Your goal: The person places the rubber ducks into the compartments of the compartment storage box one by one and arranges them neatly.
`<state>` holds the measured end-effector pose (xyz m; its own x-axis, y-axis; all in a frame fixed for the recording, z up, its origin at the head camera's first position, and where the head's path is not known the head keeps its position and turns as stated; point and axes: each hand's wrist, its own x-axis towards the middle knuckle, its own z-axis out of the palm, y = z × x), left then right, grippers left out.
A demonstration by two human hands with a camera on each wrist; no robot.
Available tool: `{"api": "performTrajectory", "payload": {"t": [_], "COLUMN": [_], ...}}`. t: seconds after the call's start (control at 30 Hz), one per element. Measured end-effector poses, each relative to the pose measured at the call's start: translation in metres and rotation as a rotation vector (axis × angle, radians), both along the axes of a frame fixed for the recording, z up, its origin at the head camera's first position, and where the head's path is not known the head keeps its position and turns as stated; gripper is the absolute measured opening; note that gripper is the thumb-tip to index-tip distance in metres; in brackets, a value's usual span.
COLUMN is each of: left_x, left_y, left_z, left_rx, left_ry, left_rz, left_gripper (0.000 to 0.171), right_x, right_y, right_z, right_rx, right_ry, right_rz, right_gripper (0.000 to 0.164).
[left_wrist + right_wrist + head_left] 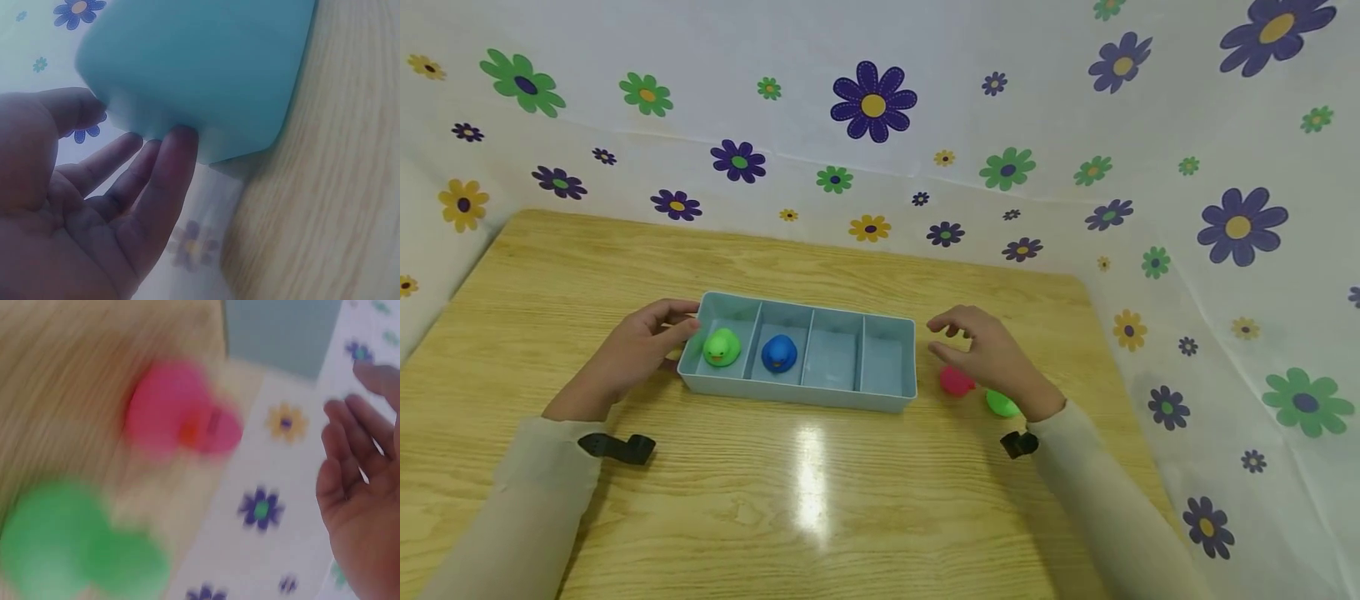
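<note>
A pale blue divided tray (797,396) lies lengthwise on the table. In its leftmost compartment sits a green rubber duck (722,347), and a blue rubber duck (779,354) is in the one beside it. My left hand (643,342) is at the tray's left end; in the left wrist view its fingertips (181,140) touch the end wall. Just beyond the tray's right end, my right hand (981,346) hovers with relaxed, slightly bent fingers and holds nothing. Below it on the table are a pink rubber duck (957,382) and another green duck (1002,404), partly covered by the wrist.
The two right compartments of the tray (887,358) hold no ducks. A wooden table (737,500) carries everything. White flower-patterned sheeting (940,50) rises behind the table and along its sides. Black straps (617,448) are around both wrists.
</note>
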<state>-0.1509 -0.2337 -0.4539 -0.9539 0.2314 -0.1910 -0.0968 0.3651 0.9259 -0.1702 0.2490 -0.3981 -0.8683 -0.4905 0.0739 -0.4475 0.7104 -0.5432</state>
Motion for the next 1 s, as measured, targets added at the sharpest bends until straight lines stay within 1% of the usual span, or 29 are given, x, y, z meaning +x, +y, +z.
{"api": "performTrajectory", "payload": {"t": [0.07, 0.17, 0.27, 0.37, 0.57, 0.9, 1.0], "left_x": [0.001, 0.002, 0.003, 0.003, 0.000, -0.004, -0.003], "left_y": [0.000, 0.000, 0.000, 0.000, -0.002, -0.002, -0.003], "left_z": [0.001, 0.002, 0.004, 0.004, -0.002, -0.007, -0.009], "left_rx": [0.002, 0.002, 0.003, 0.004, 0.010, 0.005, 0.005], "left_ry": [0.001, 0.005, 0.003, 0.002, 0.006, -0.010, -0.012], "left_rz": [0.002, 0.003, 0.004, 0.004, -0.002, 0.006, 0.010], "left_gripper": [0.058, 0.057, 0.057, 0.057, 0.057, 0.057, 0.057], "right_x": [0.000, 0.004, 0.010, 0.014, 0.017, 0.016, 0.015], "right_y": [0.017, 0.037, 0.050, 0.058, 0.064, 0.070, 0.072], "right_z": [0.000, 0.000, -0.004, -0.011, -0.021, -0.030, -0.034], "right_rx": [0.005, 0.012, 0.024, 0.038, 0.013, -0.010, -0.010], "right_ry": [-0.026, -0.067, -0.117, -0.151, -0.179, -0.217, -0.191], "right_rz": [-0.007, 0.003, 0.024, 0.044, 0.078, 0.087, 0.077], "right_gripper": [0.026, 0.025, 0.025, 0.024, 0.023, 0.021, 0.019]}}
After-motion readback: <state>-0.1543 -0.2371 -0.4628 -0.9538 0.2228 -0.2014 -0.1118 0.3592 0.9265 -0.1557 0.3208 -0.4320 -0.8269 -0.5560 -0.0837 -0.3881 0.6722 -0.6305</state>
